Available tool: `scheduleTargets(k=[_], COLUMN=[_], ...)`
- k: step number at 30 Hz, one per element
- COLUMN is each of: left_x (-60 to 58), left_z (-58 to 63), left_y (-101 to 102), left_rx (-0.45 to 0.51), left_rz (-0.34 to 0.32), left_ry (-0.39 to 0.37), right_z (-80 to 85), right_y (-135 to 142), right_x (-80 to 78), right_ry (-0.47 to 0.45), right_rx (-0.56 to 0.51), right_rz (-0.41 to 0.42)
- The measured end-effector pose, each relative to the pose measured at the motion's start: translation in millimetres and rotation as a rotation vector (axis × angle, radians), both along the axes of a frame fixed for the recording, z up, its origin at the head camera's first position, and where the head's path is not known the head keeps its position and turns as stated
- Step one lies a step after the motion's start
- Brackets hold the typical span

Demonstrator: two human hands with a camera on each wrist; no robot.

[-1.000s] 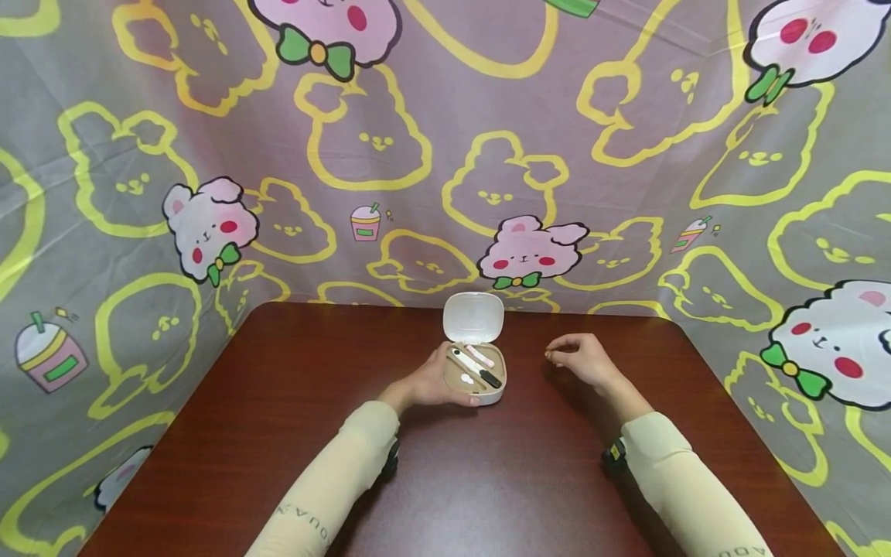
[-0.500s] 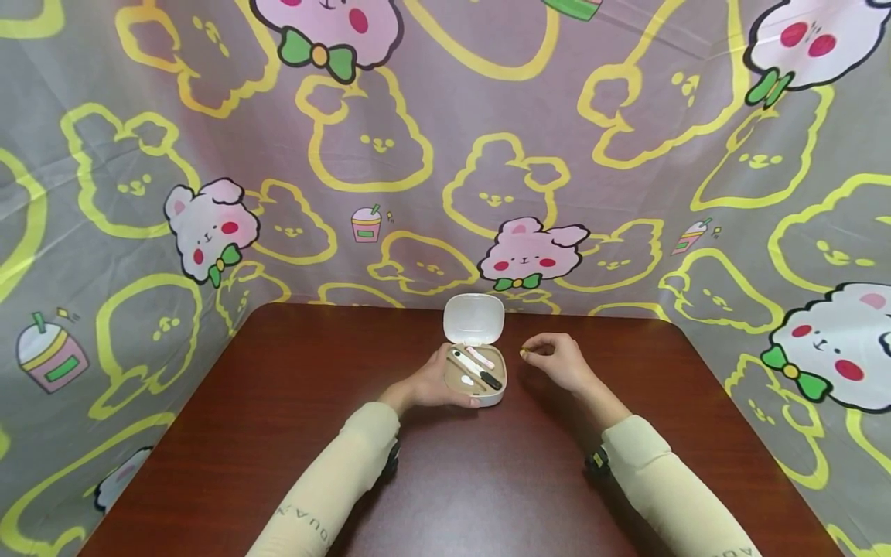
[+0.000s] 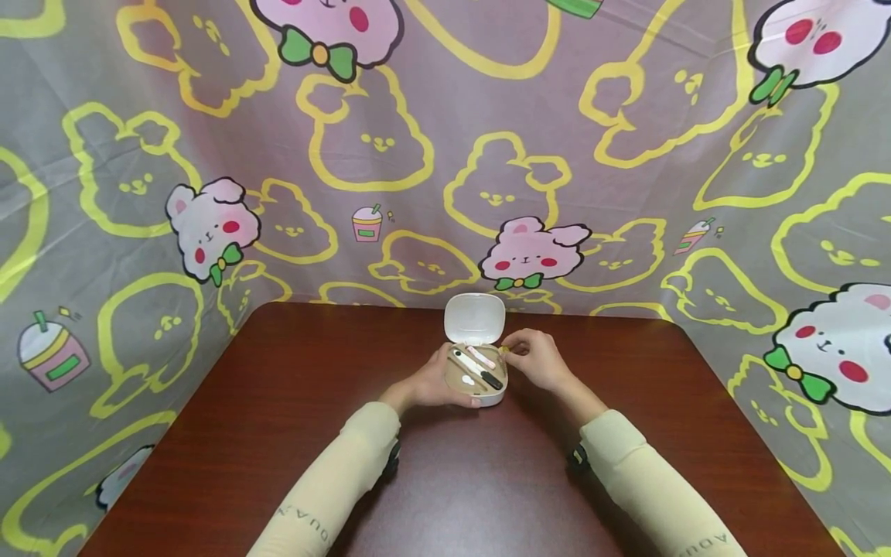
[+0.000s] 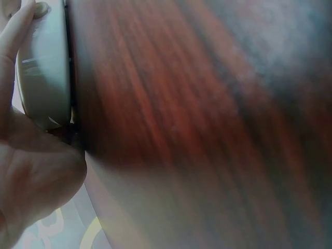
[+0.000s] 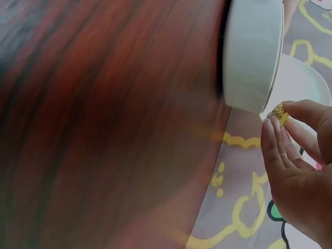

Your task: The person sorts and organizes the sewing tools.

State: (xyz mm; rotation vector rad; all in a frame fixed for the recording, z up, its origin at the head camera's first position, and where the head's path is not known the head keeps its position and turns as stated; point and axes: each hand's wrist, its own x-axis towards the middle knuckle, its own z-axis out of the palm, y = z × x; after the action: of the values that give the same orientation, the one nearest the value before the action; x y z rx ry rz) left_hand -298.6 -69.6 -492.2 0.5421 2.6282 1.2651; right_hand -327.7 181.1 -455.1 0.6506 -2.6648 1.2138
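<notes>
In the head view, my left hand point(image 3: 433, 381) grips the left side of a white case point(image 3: 491, 400), its thumb along the near wall. The case's lid point(image 3: 475, 318) stands raised at the back. In its beige compartments lie a white stick with a black end point(image 3: 491, 380), a pink-and-white piece point(image 3: 480, 357) and a small white piece point(image 3: 468, 380). At the case's right rim is my right hand point(image 3: 541, 360). In the right wrist view, its thumb and fingers pinch a small textured gold ring point(image 5: 280, 112) close to the case's corner.
The case stands toward the back of a dark reddish-brown wooden table point(image 3: 334, 348). A patterned cloth point(image 3: 418, 155) with cartoon rabbits and yellow outlines hangs behind the table and along both sides.
My right hand has moved left, carrying the gold ring from well right of the case to its right rim. The left hand and the case have stayed in place.
</notes>
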Motion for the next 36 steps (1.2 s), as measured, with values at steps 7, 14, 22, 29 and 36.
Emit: scheduleTargets(k=[7,14,22,29,36], left_x=[4.2,5.3,4.9,5.2,6.3], left_z=[8.7,12.8,10.9,9.9,11.4], left_y=[0,0,0,2,3], left_rx=[-0.005,0.002,0.021,-0.005,-0.01], left_rz=[-0.003,0.0,-0.001,-0.001,0.014], left_ry=[-0.013,-0.011,-0.021,-0.016,0.02], right_z=[-0.9,0.8,0.2,4.5,16.1], right_y=[-9,-19,-21,-16,-9], right_x=[-5.0,-9.3,-5.8,-5.3,-7.4], right_ry=[0.064,0.143,0.198,0.161,0.105], right_rx=[0.072,0.179,0.263,0.207,0.086], right_rz=[0.042,0.104,0.17,0.181,0.023])
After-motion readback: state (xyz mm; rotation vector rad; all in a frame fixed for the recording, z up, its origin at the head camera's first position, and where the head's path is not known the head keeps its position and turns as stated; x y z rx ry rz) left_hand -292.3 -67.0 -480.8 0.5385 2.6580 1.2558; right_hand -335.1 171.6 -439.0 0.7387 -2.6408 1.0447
